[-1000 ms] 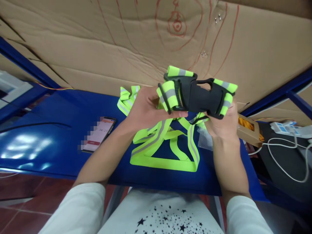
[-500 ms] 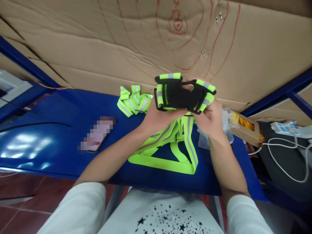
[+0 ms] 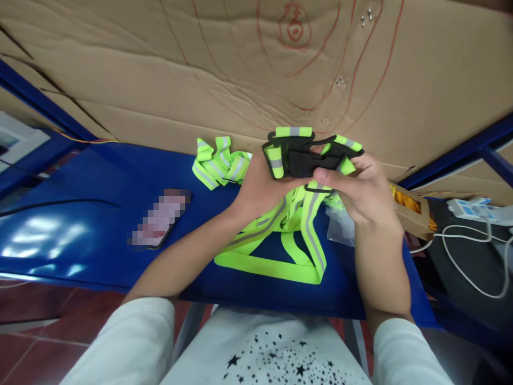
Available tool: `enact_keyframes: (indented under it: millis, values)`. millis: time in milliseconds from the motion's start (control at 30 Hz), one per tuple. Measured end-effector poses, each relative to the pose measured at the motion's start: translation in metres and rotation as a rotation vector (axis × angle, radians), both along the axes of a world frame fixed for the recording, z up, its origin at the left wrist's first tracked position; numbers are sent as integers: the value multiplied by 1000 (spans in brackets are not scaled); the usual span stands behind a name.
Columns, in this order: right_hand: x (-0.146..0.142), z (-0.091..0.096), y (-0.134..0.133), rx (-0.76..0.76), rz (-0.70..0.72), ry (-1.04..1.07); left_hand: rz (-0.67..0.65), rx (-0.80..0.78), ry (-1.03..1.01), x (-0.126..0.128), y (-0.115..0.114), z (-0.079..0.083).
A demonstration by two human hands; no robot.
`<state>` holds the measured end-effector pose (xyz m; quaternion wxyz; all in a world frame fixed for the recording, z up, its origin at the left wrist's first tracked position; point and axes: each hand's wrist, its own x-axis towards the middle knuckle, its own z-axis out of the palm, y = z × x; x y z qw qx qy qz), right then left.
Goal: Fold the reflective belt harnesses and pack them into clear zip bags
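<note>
A black plastic buckle [image 3: 300,162], threaded with neon yellow-green reflective webbing, is held up between both hands above the table. My left hand [image 3: 260,179] is closed round its left side, with the thumb along the lower edge. On the other side my right hand [image 3: 356,187] grips the buckle's right end, its thumb pressed on the near face. Below the hands hangs the reflective strap [image 3: 268,271], which spreads over the table in loops. A second bundle of the same strap [image 3: 218,166] lies to the left, apart from the hands. The fingers behind the buckle are hidden.
A phone [image 3: 162,219] with a blurred screen lies left on the blue table [image 3: 92,176]. A clear plastic bag [image 3: 340,227] is beside my right forearm. Farther right are a cardboard box [image 3: 414,214] and white cables [image 3: 452,272]. A marked cardboard panel [image 3: 140,91] stands behind.
The buckle has moved slightly right and tipped, so its face looks narrower. My right hand has turned, and its thumb now shows on the buckle's near side.
</note>
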<state>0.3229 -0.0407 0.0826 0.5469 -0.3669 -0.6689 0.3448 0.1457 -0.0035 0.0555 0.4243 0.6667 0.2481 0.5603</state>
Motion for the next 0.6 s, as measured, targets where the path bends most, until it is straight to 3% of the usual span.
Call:
enact_keyframes:
  millis: [167,233,300,467,600]
  values:
    - [2,-2,1,-17,-16,61,-470,-245,-43,-3,7,0]
    - [5,-7,7,-2,-34,50,-600,-323,-46,-2,13,-5]
    - [9,-15,17,3,-31,25,-599,-377,-88,3,20,-15]
    - [17,-37,45,-3,11,-34,-440,-519,-250,26,30,-48]
    - [15,-59,48,-58,2,-28,-476,-721,-341,35,21,-69]
